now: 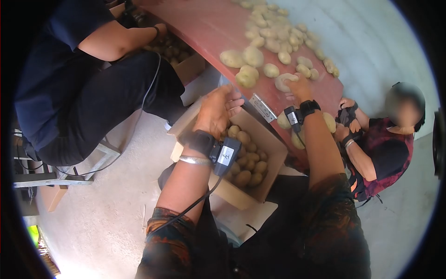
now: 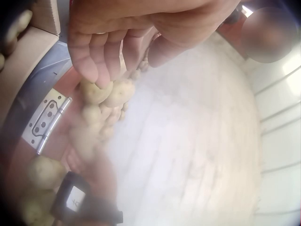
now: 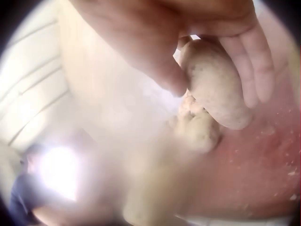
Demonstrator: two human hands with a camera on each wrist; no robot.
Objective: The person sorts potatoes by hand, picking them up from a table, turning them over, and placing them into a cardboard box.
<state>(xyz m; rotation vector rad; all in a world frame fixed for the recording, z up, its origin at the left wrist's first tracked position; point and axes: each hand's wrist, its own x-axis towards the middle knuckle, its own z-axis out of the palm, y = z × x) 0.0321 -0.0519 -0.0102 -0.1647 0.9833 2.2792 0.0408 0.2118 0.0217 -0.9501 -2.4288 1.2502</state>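
Observation:
My right hand (image 1: 300, 88) holds a potato (image 1: 284, 83) over the red table (image 1: 209, 28); the right wrist view shows the long potato (image 3: 214, 82) between thumb and fingers. My left hand (image 1: 217, 110) hangs with relaxed, slightly bent fingers above the near side of a cardboard box (image 1: 274, 174) of potatoes, beside the table edge. Nothing shows in its grasp. In the left wrist view, the fingers of the left hand (image 2: 127, 37) point down, with potatoes (image 2: 120, 92) beyond them.
Many potatoes (image 1: 274, 35) lie across the table, and several sit near my right forearm. A metal hinge (image 1: 263, 108) is fixed at the table edge. One person (image 1: 55, 83) sits at left by another box (image 1: 191, 67); another person (image 1: 385, 149) is at right.

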